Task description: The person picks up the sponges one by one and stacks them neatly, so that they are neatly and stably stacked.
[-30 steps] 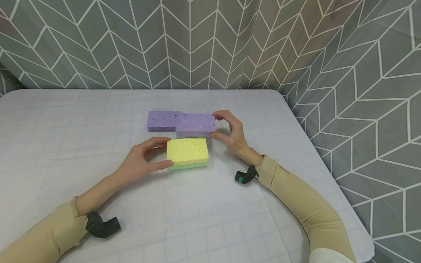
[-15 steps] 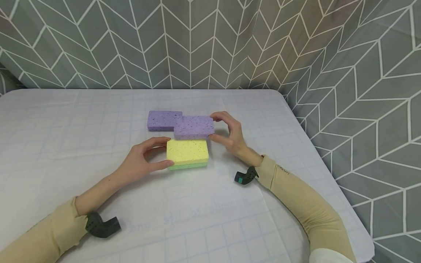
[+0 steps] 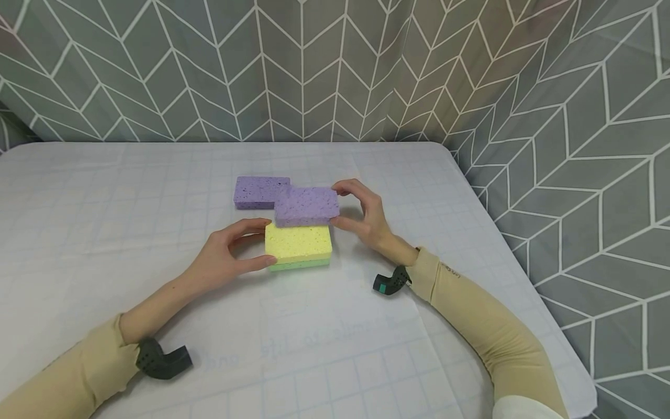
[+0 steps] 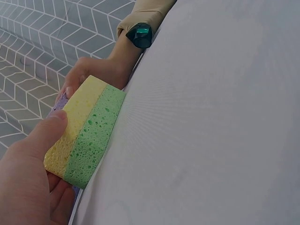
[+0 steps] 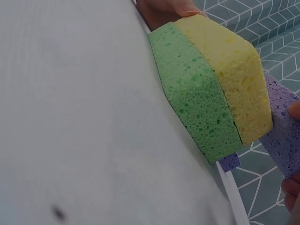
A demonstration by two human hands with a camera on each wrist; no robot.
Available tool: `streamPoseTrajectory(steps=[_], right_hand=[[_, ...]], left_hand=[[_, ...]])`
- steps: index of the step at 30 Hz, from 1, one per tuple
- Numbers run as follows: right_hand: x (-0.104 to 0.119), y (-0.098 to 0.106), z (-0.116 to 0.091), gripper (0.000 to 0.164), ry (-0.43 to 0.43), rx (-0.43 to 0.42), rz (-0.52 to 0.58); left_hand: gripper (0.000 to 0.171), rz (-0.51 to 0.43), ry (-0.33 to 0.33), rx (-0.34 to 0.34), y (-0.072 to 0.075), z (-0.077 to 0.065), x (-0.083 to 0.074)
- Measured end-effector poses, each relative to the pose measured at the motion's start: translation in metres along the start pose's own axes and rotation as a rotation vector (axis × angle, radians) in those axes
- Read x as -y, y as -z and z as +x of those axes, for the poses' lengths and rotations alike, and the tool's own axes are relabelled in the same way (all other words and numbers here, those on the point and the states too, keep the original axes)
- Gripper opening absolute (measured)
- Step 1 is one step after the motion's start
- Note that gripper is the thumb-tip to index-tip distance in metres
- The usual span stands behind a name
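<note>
A yellow sponge (image 3: 298,243) lies flat on a green sponge (image 3: 299,265), which rests on the table. My left hand (image 3: 222,259) holds the yellow sponge by its left end, thumb at the near corner and fingers at the far one. Beyond the stack, my right hand (image 3: 366,218) pinches a purple sponge (image 3: 307,205) by its right end. That sponge looks raised and covers the yellow one's far edge in the head view. A second purple sponge (image 3: 256,191) lies on the table behind it, partly hidden. In the right wrist view the held purple sponge (image 5: 283,129) shows beside the yellow sponge (image 5: 239,75).
A white cloth with faint grid lines covers the table (image 3: 131,192). Grey patterned curtains (image 3: 314,70) hang behind it and along the right side. Dark wrist cameras (image 3: 163,359) stick out from both sleeves, near the tabletop.
My right hand has brought the purple sponge a little nearer and to the left, toward the yellow sponge's top. The left hand and the stack have stayed put.
</note>
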State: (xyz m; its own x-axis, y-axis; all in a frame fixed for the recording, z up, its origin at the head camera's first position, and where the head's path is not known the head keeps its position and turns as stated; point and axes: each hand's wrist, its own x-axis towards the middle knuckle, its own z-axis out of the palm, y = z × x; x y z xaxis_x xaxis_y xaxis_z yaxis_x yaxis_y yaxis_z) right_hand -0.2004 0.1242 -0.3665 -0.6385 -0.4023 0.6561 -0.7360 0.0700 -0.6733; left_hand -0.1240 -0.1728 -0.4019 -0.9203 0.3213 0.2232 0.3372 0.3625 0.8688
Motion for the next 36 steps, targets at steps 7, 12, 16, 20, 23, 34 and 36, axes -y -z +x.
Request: streamPoseTrajectory(steps=[7, 12, 16, 20, 23, 34, 36], right_hand=[[-0.019, -0.002, -0.005, 0.05, 0.015, 0.011, 0.011], [-0.039, -0.003, -0.009, 0.053, 0.034, 0.011, 0.011], [-0.041, -0.004, -0.01, 0.053, 0.044, 0.015, 0.027], [-0.041, -0.005, -0.01, 0.051, 0.055, 0.024, 0.046], [-0.04, -0.005, -0.01, 0.05, 0.062, 0.033, 0.064], [-0.037, -0.006, -0.01, 0.051, 0.077, 0.052, 0.067], [-0.037, -0.006, -0.01, 0.051, 0.083, 0.053, 0.071]], left_hand=[[0.066, 0.01, 0.015, 0.001, 0.0, 0.0, -0.001], [0.066, 0.012, 0.018, 0.004, 0.0, 0.0, -0.002], [0.067, 0.008, 0.014, 0.005, 0.0, 0.0, -0.003], [0.067, 0.008, 0.018, 0.004, 0.0, 0.0, -0.003], [0.068, 0.006, 0.021, 0.004, 0.0, -0.001, -0.003], [0.069, -0.021, 0.044, 0.007, -0.001, 0.0, -0.003], [0.069, -0.022, 0.046, 0.007, -0.001, 0.0, -0.002]])
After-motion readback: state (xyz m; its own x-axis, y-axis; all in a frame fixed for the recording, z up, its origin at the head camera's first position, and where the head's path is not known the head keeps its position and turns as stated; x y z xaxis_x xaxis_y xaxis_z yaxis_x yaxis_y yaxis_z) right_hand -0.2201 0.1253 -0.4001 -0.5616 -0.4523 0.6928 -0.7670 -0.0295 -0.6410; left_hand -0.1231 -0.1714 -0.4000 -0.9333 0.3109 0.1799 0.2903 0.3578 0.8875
